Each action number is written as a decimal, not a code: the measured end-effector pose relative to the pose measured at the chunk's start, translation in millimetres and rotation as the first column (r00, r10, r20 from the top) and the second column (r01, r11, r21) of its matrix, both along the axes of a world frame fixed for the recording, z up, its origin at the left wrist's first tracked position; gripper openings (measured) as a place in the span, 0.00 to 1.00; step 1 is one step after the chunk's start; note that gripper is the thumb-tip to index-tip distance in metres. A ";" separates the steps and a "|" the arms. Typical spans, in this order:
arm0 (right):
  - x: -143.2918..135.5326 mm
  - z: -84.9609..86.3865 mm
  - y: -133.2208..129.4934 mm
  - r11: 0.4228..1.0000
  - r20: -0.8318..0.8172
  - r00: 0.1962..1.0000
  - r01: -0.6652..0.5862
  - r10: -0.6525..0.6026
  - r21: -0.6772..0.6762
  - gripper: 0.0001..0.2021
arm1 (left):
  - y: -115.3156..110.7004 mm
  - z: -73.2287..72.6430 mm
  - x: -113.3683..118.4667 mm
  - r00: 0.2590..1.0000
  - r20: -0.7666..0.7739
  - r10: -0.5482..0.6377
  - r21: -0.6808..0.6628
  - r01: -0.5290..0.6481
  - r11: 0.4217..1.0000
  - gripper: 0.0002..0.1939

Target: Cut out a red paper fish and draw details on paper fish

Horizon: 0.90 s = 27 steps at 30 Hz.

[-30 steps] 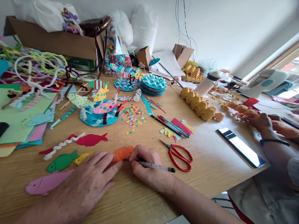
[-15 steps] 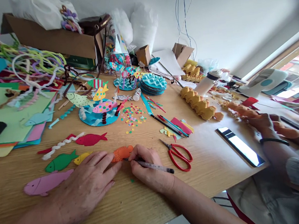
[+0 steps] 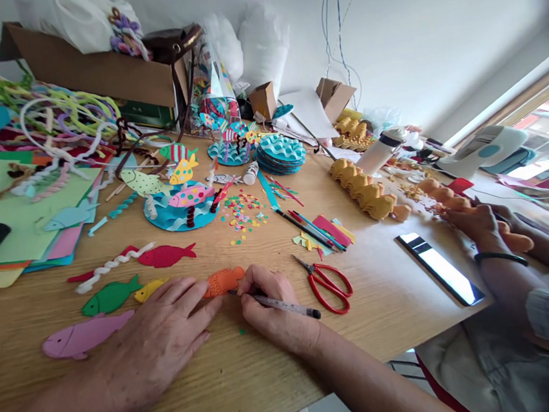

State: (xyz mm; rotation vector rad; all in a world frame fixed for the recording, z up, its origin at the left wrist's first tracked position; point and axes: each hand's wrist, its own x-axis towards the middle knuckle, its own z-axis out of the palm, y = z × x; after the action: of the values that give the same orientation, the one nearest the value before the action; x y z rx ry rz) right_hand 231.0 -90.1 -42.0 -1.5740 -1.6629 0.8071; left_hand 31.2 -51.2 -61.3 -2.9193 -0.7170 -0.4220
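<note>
My right hand [image 3: 270, 303] is closed round a pen [image 3: 289, 306], its tip at the lower edge of an orange paper fish [image 3: 224, 281] with scale marks drawn on it. Flat on the table, fingers stretched out, my left hand [image 3: 169, 326] rests over the fish's left end and hides part of it. Left of that hand lie a pink fish [image 3: 80, 337], a green fish [image 3: 111, 295] and a red fish [image 3: 167, 255]. A yellow fish [image 3: 150, 290] is partly covered by my left fingers. Red-handled scissors [image 3: 328, 285] lie right of my right hand.
A blue base with paper fish [image 3: 159, 218] stands beyond, near scattered confetti [image 3: 243, 212]. Pencils [image 3: 310, 231], a phone [image 3: 438, 268] and yellow egg-carton strips [image 3: 363, 188] lie rightward. At the far right, a co-worker's hands [image 3: 477, 222] handle an orange carton strip [image 3: 445, 194].
My hands and the pen stay almost in place at the orange fish. The co-worker's hands and the orange carton strip have shifted slightly.
</note>
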 end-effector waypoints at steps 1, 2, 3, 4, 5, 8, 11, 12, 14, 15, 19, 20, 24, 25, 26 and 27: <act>0.0 0.0 0.1 1.000 0.002 1.000 -0.001 0.001 -0.002 0.07 | 0.1 -0.5 0.1 1.000 0.007 0.003 -0.006 -0.003 1.000 0.19; -0.1 0.0 0.3 1.000 0.002 1.000 -0.003 0.003 -0.005 0.07 | 0.1 -1.1 0.0 1.000 0.014 0.006 -0.012 -0.006 1.000 0.19; -0.2 0.0 0.5 1.000 0.000 1.000 -0.004 0.004 -0.007 0.07 | 0.2 -1.7 0.0 1.000 0.018 0.008 -0.019 -0.007 1.000 0.20; -0.3 -0.1 0.6 1.000 -0.002 1.000 -0.004 0.004 -0.009 0.07 | 0.2 -2.2 -0.1 1.000 0.021 0.009 -0.023 -0.008 1.000 0.20; -0.3 -0.1 0.7 1.000 -0.003 1.000 -0.003 0.003 -0.008 0.07 | 0.2 -2.6 -0.1 1.000 0.018 0.009 -0.025 -0.008 1.000 0.19; -0.1 0.6 0.6 1.000 -0.001 1.000 0.005 -0.005 -0.004 0.06 | 0.4 -2.2 0.1 1.000 0.011 0.006 0.005 -0.006 1.000 0.18; 0.6 1.9 0.7 0.999 -0.003 0.999 0.035 -0.035 -0.010 0.06 | 0.8 0.8 0.9 1.000 0.008 -0.001 0.026 0.001 1.000 0.17; 0.8 2.4 0.8 0.999 -0.002 0.999 0.044 -0.044 -0.013 0.06 | 0.9 1.9 1.2 1.000 0.008 -0.003 0.013 0.002 1.000 0.17; 1.0 3.0 1.0 0.999 0.002 0.999 0.046 -0.046 -0.016 0.06 | 1.0 3.5 1.9 1.000 -0.001 0.002 -0.033 -0.002 0.999 0.17; 1.1 3.2 1.1 0.999 0.004 0.999 0.040 -0.040 -0.016 0.06 | 0.8 3.8 2.2 1.000 -0.003 0.008 -0.051 -0.008 0.999 0.17; 0.7 3.8 1.1 1.000 0.016 1.000 0.022 -0.022 -0.011 0.06 | -0.7 0.8 3.0 0.999 -0.007 0.038 -0.041 -0.038 0.998 0.17; 0.5 3.9 1.0 1.000 0.019 1.000 0.021 -0.021 -0.011 0.06 | -1.1 -0.4 3.1 0.999 -0.006 0.042 -0.026 -0.042 0.999 0.16; 0.2 3.4 0.7 1.000 0.011 1.000 0.019 -0.019 -0.018 0.06 | -1.4 -2.3 3.1 0.999 -0.020 0.046 0.023 -0.046 0.999 0.17; 0.2 2.9 0.8 1.000 0.005 1.000 0.018 -0.018 -0.017 0.06 | -1.3 -2.0 3.2 0.999 -0.030 0.044 0.033 -0.043 0.999 0.17; 0.2 2.3 0.9 1.000 0.001 1.000 0.017 -0.017 -0.016 0.06 | -1.1 -1.4 3.3 0.998 -0.040 0.040 0.041 -0.038 0.998 0.18; 0.3 1.7 1.1 1.000 -0.003 1.000 0.016 -0.016 -0.016 0.06 | -1.0 -0.9 3.4 0.998 -0.048 0.035 0.049 -0.032 0.998 0.18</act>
State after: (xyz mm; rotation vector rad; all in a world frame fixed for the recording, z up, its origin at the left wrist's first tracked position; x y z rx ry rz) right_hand 231.2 -89.0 -40.3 -1.5943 -1.6434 0.8154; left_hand 34.6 -52.2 -62.2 -2.8575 -0.7375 -0.3588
